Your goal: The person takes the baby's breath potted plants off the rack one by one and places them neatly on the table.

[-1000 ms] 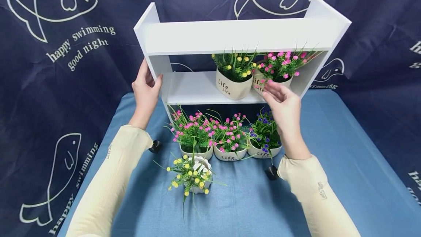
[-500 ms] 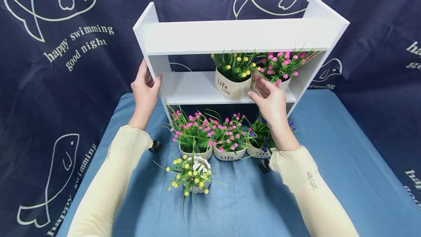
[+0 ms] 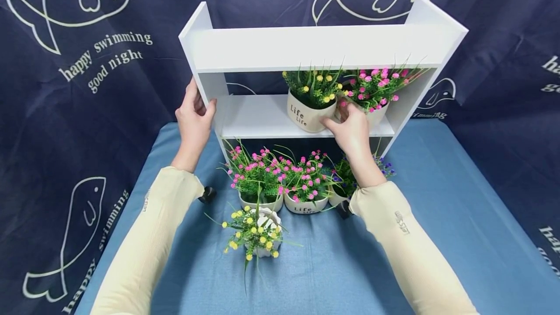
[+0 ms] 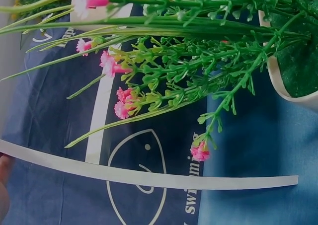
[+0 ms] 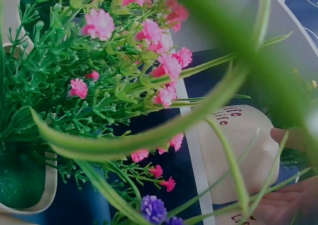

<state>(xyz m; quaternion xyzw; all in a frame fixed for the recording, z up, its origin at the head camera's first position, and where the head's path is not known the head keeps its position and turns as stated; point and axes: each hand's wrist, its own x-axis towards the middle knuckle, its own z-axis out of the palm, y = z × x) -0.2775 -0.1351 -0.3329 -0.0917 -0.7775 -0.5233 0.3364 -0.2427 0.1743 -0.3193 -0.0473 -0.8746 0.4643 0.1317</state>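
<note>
My left hand grips the left side panel of the white shelf, thumb on its front edge and fingers round the outside. On the middle board stands a cream pot of yellow flowers. My right hand holds that pot at its right end, thumb on the front and fingers in the gap beside the neighbouring pot. This neighbour, a pot of pink flowers, stands against the right side, partly hidden by the hand. In the right wrist view the cream pot shows behind blurred leaves, with my right fingers beside it.
Below the board, on the blue cloth, stand two pink-flowered pots and a blue-flowered pot, half hidden by my right arm. A white fluted pot of yellow flowers stands in front. A dark fish-print curtain hangs behind.
My right hand has moved left from in front of the pink-flowered pot to the yellow-flowered pot's right end and closed on it. My left hand stays on the shelf's side.
</note>
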